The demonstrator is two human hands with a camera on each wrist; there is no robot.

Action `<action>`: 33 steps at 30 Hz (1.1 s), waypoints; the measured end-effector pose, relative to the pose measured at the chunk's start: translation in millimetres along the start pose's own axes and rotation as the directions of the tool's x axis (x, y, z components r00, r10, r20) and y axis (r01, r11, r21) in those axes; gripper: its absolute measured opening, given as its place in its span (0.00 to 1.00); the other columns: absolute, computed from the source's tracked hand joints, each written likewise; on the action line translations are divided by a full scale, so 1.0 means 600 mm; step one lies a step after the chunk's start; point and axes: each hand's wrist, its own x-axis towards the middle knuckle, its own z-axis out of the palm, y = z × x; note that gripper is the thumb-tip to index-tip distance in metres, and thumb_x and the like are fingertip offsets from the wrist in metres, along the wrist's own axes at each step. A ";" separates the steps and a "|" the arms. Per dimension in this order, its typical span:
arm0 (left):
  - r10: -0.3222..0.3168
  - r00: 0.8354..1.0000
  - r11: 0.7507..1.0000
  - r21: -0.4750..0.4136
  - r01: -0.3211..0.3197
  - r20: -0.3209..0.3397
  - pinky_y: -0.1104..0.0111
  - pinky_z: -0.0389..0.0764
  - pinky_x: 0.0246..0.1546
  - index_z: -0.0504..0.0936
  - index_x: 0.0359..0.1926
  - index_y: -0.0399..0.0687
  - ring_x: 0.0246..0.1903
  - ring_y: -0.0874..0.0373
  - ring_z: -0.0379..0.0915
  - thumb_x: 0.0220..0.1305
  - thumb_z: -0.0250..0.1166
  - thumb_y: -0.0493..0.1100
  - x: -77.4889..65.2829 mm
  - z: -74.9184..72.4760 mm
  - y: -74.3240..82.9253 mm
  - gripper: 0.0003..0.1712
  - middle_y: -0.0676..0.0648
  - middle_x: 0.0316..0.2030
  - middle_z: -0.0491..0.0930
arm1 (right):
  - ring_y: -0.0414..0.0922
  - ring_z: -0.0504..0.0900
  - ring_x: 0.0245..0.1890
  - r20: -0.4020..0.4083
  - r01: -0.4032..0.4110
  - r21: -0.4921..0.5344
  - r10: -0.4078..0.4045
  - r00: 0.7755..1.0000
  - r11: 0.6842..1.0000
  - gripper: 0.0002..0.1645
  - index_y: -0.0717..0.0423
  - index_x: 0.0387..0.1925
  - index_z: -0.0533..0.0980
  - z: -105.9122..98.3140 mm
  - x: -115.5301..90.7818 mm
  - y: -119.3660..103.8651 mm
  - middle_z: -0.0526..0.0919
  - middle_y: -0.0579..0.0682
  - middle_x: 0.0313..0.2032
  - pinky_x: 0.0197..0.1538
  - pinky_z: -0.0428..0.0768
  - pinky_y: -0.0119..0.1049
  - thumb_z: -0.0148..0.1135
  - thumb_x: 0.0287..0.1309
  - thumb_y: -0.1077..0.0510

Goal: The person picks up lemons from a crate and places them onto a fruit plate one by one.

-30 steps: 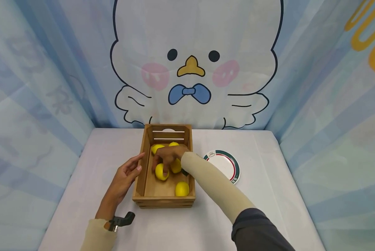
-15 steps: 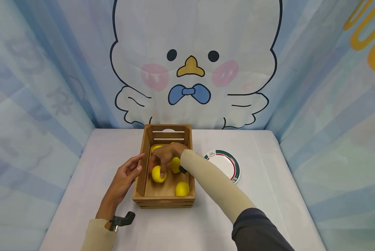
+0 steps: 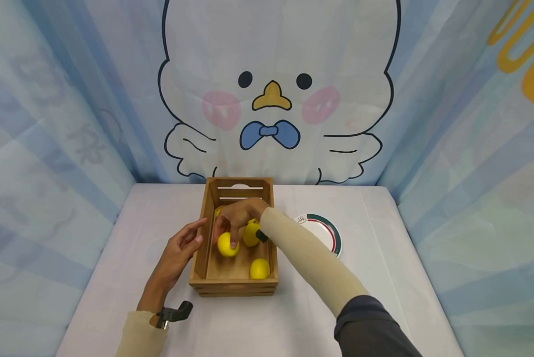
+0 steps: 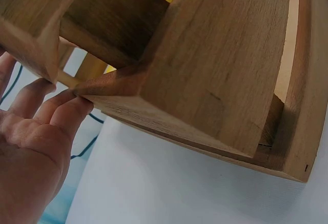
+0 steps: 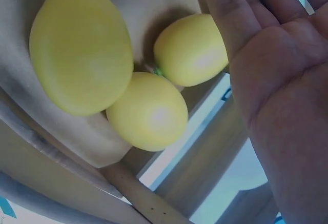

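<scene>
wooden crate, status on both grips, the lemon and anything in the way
Right grip holding lemon inside wooden crate. Left grip touching crate's left side. Possibly in the way: other lemons.

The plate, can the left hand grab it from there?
Probably not easily: the wooden crate stands between the left hand and the plate, and the right arm partly covers it.

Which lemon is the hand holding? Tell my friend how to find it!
On the white table stands a wooden crate, with a right hand inside it. Look just under that hand, nearer the crate's left wall: there's the yellow lemon. It's the only one a hand holds; the corner lemon, near and right, sits untouched.
</scene>
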 end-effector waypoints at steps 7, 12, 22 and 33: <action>0.001 1.000 1.000 0.005 -0.001 0.002 0.29 0.52 0.77 0.65 0.81 0.58 0.84 0.37 0.48 0.83 0.58 0.48 0.000 0.001 0.000 0.31 0.46 0.85 0.53 | 0.39 0.82 0.60 0.012 0.036 0.025 -0.037 0.999 0.999 0.34 0.60 0.63 0.82 -0.009 -0.011 -0.001 0.85 0.54 0.65 0.69 0.76 0.30 0.82 0.54 0.63; 0.002 1.000 1.000 0.007 -0.002 -0.002 0.29 0.52 0.77 0.64 0.81 0.57 0.84 0.36 0.47 0.83 0.57 0.46 0.000 0.002 0.000 0.31 0.46 0.85 0.52 | 0.43 0.82 0.61 0.028 0.098 0.054 -0.099 0.995 0.994 0.31 0.58 0.61 0.83 -0.013 -0.020 -0.002 0.84 0.59 0.65 0.71 0.76 0.34 0.81 0.54 0.65; -0.002 1.000 1.000 0.001 0.002 0.000 0.27 0.51 0.76 0.64 0.81 0.58 0.84 0.37 0.47 0.83 0.57 0.47 0.000 0.002 -0.001 0.31 0.47 0.85 0.52 | 0.46 0.83 0.59 0.000 0.209 0.053 -0.209 0.978 0.977 0.33 0.58 0.61 0.84 -0.018 -0.042 -0.003 0.86 0.57 0.62 0.70 0.78 0.41 0.80 0.51 0.64; -0.004 1.000 1.000 0.011 0.004 0.001 0.25 0.49 0.75 0.64 0.82 0.58 0.84 0.38 0.45 0.82 0.59 0.51 -0.001 0.000 0.001 0.32 0.48 0.85 0.53 | 0.45 0.82 0.64 -0.169 0.345 0.031 -0.335 0.927 0.938 0.33 0.56 0.62 0.83 -0.018 -0.077 0.003 0.87 0.52 0.61 0.72 0.78 0.43 0.82 0.52 0.61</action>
